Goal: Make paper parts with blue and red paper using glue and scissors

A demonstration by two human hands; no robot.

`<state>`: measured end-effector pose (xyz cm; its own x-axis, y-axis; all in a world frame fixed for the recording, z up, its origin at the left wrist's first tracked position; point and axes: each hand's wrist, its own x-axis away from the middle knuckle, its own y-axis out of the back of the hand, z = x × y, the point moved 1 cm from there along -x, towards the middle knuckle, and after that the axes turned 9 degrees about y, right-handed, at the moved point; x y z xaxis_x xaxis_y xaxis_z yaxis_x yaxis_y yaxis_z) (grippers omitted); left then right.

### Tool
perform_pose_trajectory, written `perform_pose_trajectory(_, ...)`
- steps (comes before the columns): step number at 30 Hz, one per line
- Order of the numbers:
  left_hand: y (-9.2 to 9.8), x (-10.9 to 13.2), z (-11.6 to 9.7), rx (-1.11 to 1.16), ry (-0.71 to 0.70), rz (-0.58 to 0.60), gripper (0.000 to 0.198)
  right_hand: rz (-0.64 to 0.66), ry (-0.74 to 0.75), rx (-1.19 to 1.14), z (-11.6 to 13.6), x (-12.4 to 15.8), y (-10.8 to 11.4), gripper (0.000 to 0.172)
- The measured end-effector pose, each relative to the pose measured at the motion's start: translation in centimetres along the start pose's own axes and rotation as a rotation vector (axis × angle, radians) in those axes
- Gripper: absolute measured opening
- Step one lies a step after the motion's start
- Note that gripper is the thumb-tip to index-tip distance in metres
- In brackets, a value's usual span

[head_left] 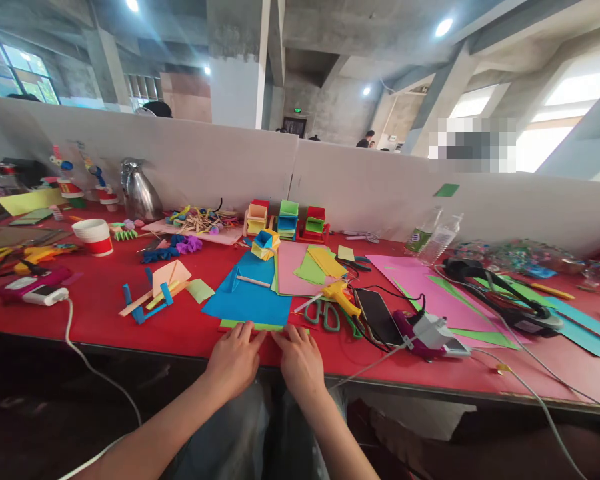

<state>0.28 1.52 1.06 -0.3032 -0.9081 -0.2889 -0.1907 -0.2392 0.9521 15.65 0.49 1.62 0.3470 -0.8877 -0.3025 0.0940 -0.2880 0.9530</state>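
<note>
Side by side at the table's front edge, my left hand (236, 357) and my right hand (301, 357) hold a narrow green paper strip (233, 325) by its near side. The fingertips press down on it close together, hiding part of the strip. Just beyond lies a blue paper sheet (255, 307) with a small folded blue piece and a pale stick (253, 281) on top. To the right of my right hand are grey-handled scissors (323, 313) and a yellow glue gun (343, 297).
A phone (377, 317) and a purple power strip (420, 337) with cables lie at right. Folded paper boxes (289, 220) stand at the back. At left are a stick-and-paper model (155, 293), a paper cup (94, 237) and a steel jug (140, 193). Headphones (500, 297) rest far right.
</note>
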Motion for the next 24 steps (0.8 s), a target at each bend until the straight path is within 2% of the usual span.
perform_pose_trajectory(3, 0.5, 0.4, 1.8, 0.056, 0.039, 0.024, 0.042, -0.046, -0.071, -0.039, -2.4, 1.0, 0.1, 0.042)
perform_pose_trajectory(6, 0.8, 0.6, 3.3, 0.093, 0.034, 0.038, 0.040, -0.072, -0.066, -0.076, -3.7, 1.8, 0.4, 0.044)
perform_pose_trajectory(13, 0.1, -1.4, 4.8, 0.188, -0.048, 0.011, 0.027, -0.140, -0.057, -0.199, -3.8, 0.8, 0.6, 0.018)
perform_pose_trajectory(19, -0.9, -2.5, 6.0, 0.316, -0.073, -0.027, 0.019, -0.192, -0.064, -0.268, -4.9, 0.5, -0.4, 0.020)
perform_pose_trajectory(24, -0.4, -2.8, 5.7, 0.286, -0.039, -0.027, 0.021, -0.164, -0.181, -0.244, -4.6, 0.0, -0.4, 0.019)
